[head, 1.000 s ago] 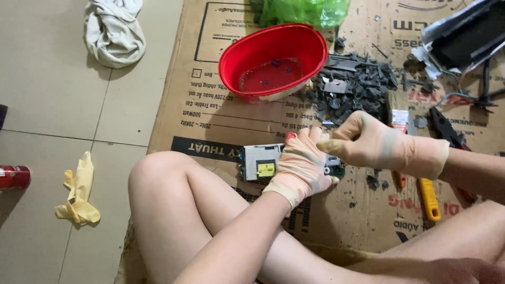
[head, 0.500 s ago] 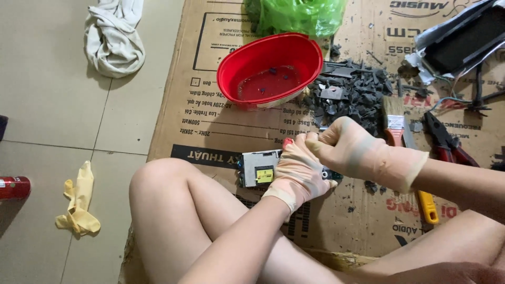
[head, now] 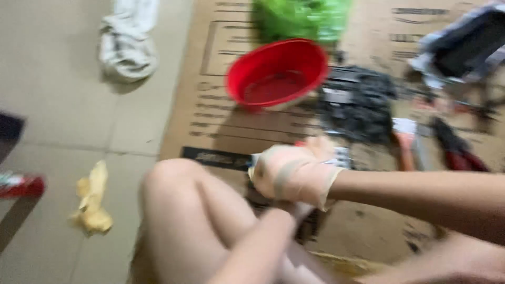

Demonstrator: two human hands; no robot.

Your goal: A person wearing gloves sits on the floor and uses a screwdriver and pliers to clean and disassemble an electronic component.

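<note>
right hand point(head: 294, 173) in thin beige glove, curled over a small pale boxy part point(head: 336, 156), grip blurred, cannot tell | left hand mostly hidden behind it, state unclear | round glossy red plastic bowl point(head: 277, 73) and dark heap of scrap parts point(head: 357, 102) on flat printed cardboard point(head: 210, 115) | crumpled yellow glove point(head: 93, 202), white rag point(head: 129, 44) on smooth tiled floor point(head: 52, 94)
</note>
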